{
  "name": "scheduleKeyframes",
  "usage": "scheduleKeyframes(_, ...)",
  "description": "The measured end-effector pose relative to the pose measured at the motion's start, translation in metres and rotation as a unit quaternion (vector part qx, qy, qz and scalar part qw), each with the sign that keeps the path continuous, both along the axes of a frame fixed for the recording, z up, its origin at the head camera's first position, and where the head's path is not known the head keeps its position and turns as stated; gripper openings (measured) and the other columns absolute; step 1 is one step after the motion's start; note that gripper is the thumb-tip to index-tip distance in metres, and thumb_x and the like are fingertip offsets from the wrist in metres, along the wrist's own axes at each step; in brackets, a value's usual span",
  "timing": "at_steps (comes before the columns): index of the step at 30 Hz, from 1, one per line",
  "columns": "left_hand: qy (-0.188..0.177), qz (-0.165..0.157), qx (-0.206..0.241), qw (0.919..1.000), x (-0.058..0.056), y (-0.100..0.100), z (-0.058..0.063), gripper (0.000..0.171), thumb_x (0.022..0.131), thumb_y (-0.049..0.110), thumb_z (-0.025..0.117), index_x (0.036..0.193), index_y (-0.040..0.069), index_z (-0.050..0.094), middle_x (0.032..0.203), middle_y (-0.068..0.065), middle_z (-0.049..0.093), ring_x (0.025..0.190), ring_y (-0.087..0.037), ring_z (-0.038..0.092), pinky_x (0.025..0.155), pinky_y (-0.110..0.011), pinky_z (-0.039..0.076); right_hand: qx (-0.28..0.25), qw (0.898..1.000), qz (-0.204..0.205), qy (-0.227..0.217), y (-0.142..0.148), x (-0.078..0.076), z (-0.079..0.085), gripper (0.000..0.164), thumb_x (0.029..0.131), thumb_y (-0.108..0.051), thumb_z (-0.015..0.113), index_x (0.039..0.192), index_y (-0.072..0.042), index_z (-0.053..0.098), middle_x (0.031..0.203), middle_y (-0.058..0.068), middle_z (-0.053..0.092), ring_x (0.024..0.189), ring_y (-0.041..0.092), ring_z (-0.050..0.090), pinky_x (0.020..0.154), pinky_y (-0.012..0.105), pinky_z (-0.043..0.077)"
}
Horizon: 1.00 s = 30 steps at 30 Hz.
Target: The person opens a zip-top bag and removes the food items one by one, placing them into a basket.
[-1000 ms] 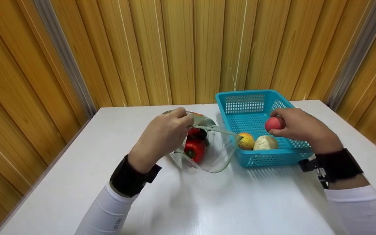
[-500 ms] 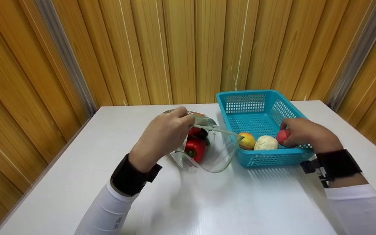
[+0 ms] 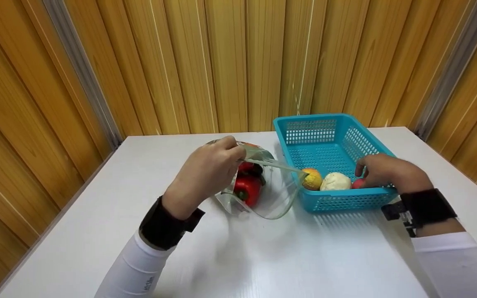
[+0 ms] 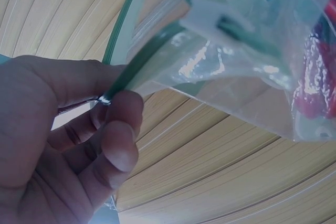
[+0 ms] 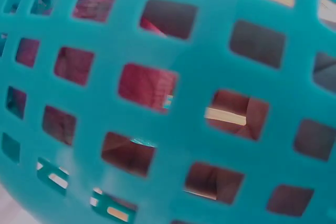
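My left hand [image 3: 209,167] pinches the rim of a clear zip-top bag [image 3: 279,198], holding its mouth open toward me. In the left wrist view, thumb and fingertip grip the green zip strip [image 4: 142,59] near a white slider [image 4: 214,20]. A red bell pepper [image 3: 246,190] and darker produce lie inside the bag. My right hand [image 3: 383,170] reaches into the blue basket [image 3: 344,203] at its near right corner, fingers curled round a red ball-shaped thing [image 3: 358,183]. The basket's perforated wall [image 5: 205,61] covers most of the right wrist view; red and fingers show through its holes.
Along the basket's near wall sit a yellow-orange round fruit [image 3: 312,179] and a cream-white round vegetable [image 3: 336,181]. Both rest on the white table [image 3: 238,256], bag to the left of the basket. Wood-patterned panels [image 3: 230,66] rise behind the table and on both sides.
My right hand has moved right and down in the basket, carrying the red ball-shaped thing to beside the white vegetable. The left hand and the bag have stayed in place.
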State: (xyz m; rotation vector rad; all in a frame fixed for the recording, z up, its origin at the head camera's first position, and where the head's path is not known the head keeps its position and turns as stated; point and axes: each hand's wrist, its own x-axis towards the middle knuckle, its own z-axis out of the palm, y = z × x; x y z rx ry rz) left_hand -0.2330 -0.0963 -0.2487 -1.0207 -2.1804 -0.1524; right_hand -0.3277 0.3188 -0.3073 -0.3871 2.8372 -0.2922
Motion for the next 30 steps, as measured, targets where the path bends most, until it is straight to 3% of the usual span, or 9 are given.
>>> scheduleKeyframes(9,0.012,0.000,0.001,0.9999,-0.001,0.000,-0.002,0.014,0.085,-0.007,0.062,0.084,0.007,0.064,0.080,-0.008,0.058,0.067,-0.022,0.062,0.057,-0.032,0.054,0.003,0.999,0.017,0.028,-0.002,0.002,0.003,0.051,0.082,-0.034,0.080,0.112,0.004,0.066,0.099,0.020,0.071,0.091,0.031,0.065,0.075,0.048,0.056)
scheduleKeyframes(18,0.015,-0.001,0.003,0.9999,-0.001,0.000,-0.002,0.014,0.085,-0.008,0.061,0.084,0.006,0.064,0.078,-0.008,0.057,0.065,-0.022,0.061,0.055,-0.032,0.053,0.003,0.999,0.009,0.044,-0.005,0.008,0.009,0.066,0.080,-0.046,0.079,0.119,0.004,0.061,0.101,0.021,0.071,0.093,0.034,0.065,0.078,0.053,0.055)
scheduleKeyframes(25,0.010,0.001,0.001,0.9999,-0.001,0.000,-0.002,0.014,0.085,-0.007,0.061,0.084,0.006,0.064,0.079,-0.008,0.057,0.064,-0.023,0.061,0.055,-0.032,0.053,-0.012,0.997,-0.016,0.079,-0.023,0.024,0.029,0.060,0.086,-0.035,0.077,0.127,0.004,0.055,0.112,0.026,0.067,0.098,0.038,0.064,0.081,0.058,0.056)
scheduleKeyframes(30,0.007,-0.002,0.003,1.0000,0.000,0.000,-0.002,0.014,0.086,-0.007,0.062,0.084,0.006,0.065,0.081,-0.008,0.059,0.067,-0.022,0.063,0.056,-0.032,0.054,-0.009,0.990,0.007,0.144,-0.045,0.042,0.046,0.049,0.091,-0.033,0.072,0.125,-0.001,0.058,0.113,0.023,0.069,0.100,0.038,0.066,0.078,0.055,0.057)
